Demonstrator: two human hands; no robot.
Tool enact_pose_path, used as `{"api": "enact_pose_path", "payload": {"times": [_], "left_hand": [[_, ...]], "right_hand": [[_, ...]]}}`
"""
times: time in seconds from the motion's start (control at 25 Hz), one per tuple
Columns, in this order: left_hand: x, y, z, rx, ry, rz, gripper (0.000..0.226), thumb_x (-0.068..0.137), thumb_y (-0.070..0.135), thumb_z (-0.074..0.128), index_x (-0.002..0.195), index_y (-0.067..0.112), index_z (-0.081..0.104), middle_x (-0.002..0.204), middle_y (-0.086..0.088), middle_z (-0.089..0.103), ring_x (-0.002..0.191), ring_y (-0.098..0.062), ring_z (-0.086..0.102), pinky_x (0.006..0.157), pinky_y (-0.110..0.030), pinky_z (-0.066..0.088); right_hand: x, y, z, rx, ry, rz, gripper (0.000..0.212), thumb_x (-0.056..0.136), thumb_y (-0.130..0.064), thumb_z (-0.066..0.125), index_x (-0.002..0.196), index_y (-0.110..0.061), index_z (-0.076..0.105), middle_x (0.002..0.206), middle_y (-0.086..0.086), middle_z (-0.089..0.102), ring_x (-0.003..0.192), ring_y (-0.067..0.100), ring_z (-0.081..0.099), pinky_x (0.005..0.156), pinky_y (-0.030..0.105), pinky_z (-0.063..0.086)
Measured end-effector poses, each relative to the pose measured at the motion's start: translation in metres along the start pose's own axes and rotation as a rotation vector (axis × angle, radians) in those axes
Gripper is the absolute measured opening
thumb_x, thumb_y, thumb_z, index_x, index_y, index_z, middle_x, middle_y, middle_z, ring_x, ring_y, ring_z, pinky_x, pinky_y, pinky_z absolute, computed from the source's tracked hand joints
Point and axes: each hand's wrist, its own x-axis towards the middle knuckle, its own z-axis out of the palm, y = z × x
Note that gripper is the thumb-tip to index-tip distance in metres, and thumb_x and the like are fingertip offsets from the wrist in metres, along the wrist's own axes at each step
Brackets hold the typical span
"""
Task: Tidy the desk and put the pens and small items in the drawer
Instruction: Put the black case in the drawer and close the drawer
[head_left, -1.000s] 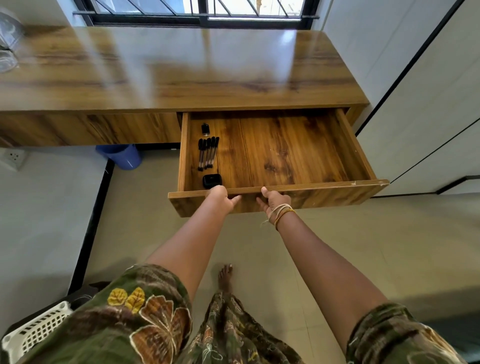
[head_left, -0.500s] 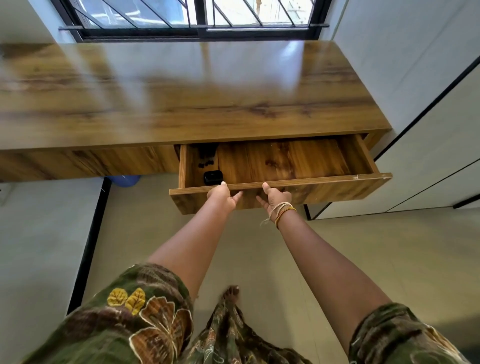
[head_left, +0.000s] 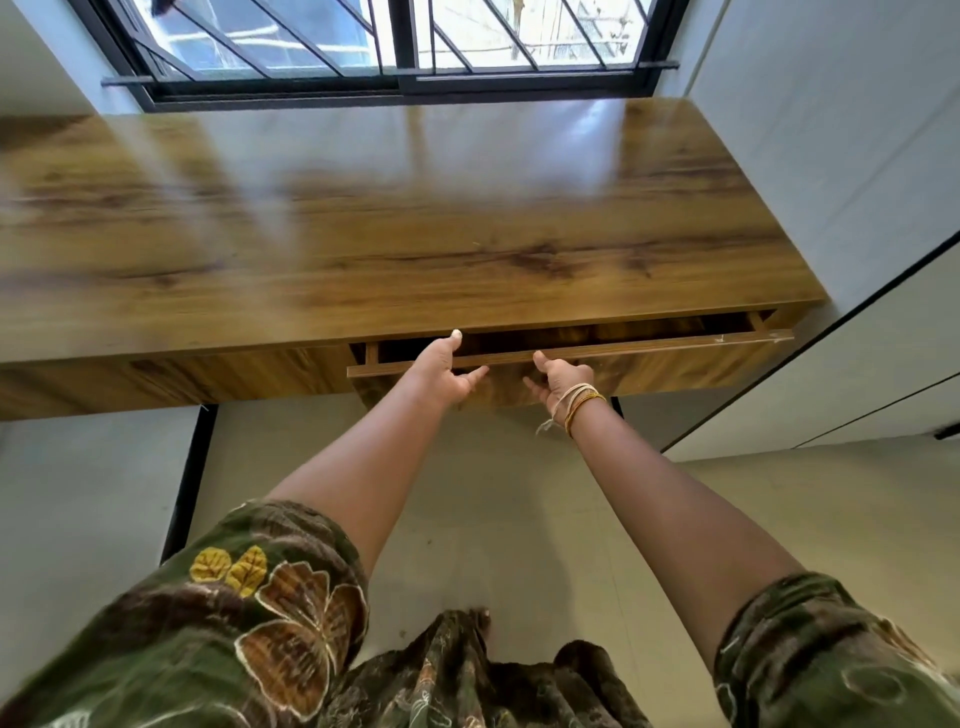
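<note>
Both hands are on the front panel of the wooden drawer (head_left: 649, 358), which stands only a narrow slit out from under the desk (head_left: 415, 218), its inside dark and its contents hidden. The left hand (head_left: 441, 371) lies against the panel's top edge with one finger reaching up to the desk's lip and the thumb pointing right, while the right hand (head_left: 563, 379), with thread bands at the wrist, presses the panel just beside it, thumb up; whether either hand's fingers curl under the panel I cannot tell.

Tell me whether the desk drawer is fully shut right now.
Not fully shut. The drawer front stands out from the desk, leaving a dark gap behind it. The left hand and right hand are on its front.
</note>
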Motion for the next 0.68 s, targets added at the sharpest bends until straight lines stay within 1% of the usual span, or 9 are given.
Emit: {"api": "enact_pose_path", "payload": {"times": [0.08, 0.12, 0.2, 0.28, 0.36, 0.44, 0.48, 0.6, 0.68], "left_hand": [[0.005, 0.005, 0.01, -0.025, 0.013, -0.017, 0.07, 0.09, 0.013, 0.064, 0.147, 0.006, 0.024, 0.154, -0.025, 0.008, 0.14, -0.05, 0.022, 0.099, -0.055, 0.046], [0.008, 0.007, 0.013, -0.032, 0.019, -0.025, 0.069, 0.09, 0.014, 0.064, 0.146, 0.006, 0.025, 0.154, -0.025, 0.009, 0.139, -0.05, 0.022, 0.099, -0.055, 0.047], [0.013, 0.012, 0.019, -0.039, 0.026, -0.027, 0.067, 0.09, 0.015, 0.065, 0.145, 0.005, 0.027, 0.152, -0.026, 0.013, 0.138, -0.051, 0.024, 0.098, -0.055, 0.047], [0.019, 0.018, 0.024, -0.033, 0.016, -0.019, 0.061, 0.091, 0.011, 0.062, 0.142, 0.003, 0.031, 0.15, -0.026, 0.018, 0.136, -0.052, 0.026, 0.099, -0.057, 0.045], [0.023, 0.022, 0.029, -0.037, -0.008, -0.016, 0.052, 0.094, 0.004, 0.056, 0.14, -0.001, 0.033, 0.149, -0.027, 0.021, 0.136, -0.053, 0.026, 0.102, -0.059, 0.041], [0.026, 0.027, 0.033, -0.033, -0.014, -0.006, 0.045, 0.095, -0.003, 0.05, 0.137, -0.004, 0.034, 0.148, -0.028, 0.022, 0.136, -0.052, 0.026, 0.104, -0.06, 0.037], [0.028, 0.028, 0.033, -0.033, -0.01, -0.004, 0.044, 0.095, -0.005, 0.048, 0.137, -0.005, 0.033, 0.148, -0.028, 0.022, 0.137, -0.051, 0.026, 0.105, -0.06, 0.037], [0.031, 0.028, 0.031, -0.024, -0.025, -0.014, 0.041, 0.095, -0.005, 0.048, 0.134, -0.007, 0.035, 0.145, -0.029, 0.026, 0.135, -0.05, 0.03, 0.105, -0.058, 0.038], [0.032, 0.027, 0.03, -0.01, -0.041, -0.017, 0.039, 0.095, -0.003, 0.05, 0.132, -0.008, 0.037, 0.143, -0.03, 0.031, 0.133, -0.05, 0.034, 0.105, -0.056, 0.039]], "right_hand": [[0.009, -0.008, 0.007, -0.008, 0.005, -0.002, 0.021, 0.084, 0.003, 0.068, 0.086, -0.004, 0.048, 0.116, 0.02, 0.053, 0.115, 0.036, 0.054, 0.084, 0.045, 0.057], [0.013, -0.009, 0.01, -0.011, 0.007, -0.008, 0.023, 0.083, 0.002, 0.069, 0.085, -0.005, 0.047, 0.118, 0.02, 0.052, 0.115, 0.036, 0.054, 0.085, 0.046, 0.057], [0.02, -0.011, 0.015, -0.019, -0.005, -0.019, 0.024, 0.084, 0.0, 0.069, 0.096, -0.001, 0.048, 0.12, 0.02, 0.052, 0.115, 0.036, 0.054, 0.085, 0.046, 0.057], [0.026, -0.014, 0.019, -0.042, -0.02, -0.014, 0.026, 0.085, -0.002, 0.067, 0.104, 0.0, 0.05, 0.116, 0.018, 0.052, 0.11, 0.035, 0.056, 0.085, 0.046, 0.057], [0.028, -0.021, 0.022, -0.052, -0.023, 0.0, 0.017, 0.083, -0.004, 0.062, 0.096, -0.002, 0.052, 0.109, 0.014, 0.052, 0.101, 0.032, 0.056, 0.087, 0.047, 0.056], [0.03, -0.03, 0.027, -0.016, -0.037, 0.005, 0.01, 0.08, -0.005, 0.059, 0.089, -0.005, 0.054, 0.107, 0.014, 0.052, 0.101, 0.031, 0.054, 0.085, 0.047, 0.057], [0.03, -0.033, 0.03, -0.013, -0.047, 0.014, 0.015, 0.079, -0.009, 0.06, 0.092, -0.006, 0.054, 0.11, 0.013, 0.052, 0.103, 0.031, 0.054, 0.083, 0.047, 0.057], [0.03, -0.032, 0.038, -0.056, -0.038, 0.036, 0.046, 0.082, -0.032, 0.068, 0.116, -0.008, 0.049, 0.123, 0.012, 0.049, 0.111, 0.032, 0.053, 0.083, 0.048, 0.058], [0.032, -0.03, 0.04, -0.086, -0.017, 0.027, 0.059, 0.086, -0.042, 0.066, 0.128, -0.005, 0.044, 0.125, 0.012, 0.048, 0.114, 0.033, 0.053, 0.082, 0.047, 0.058]]}}
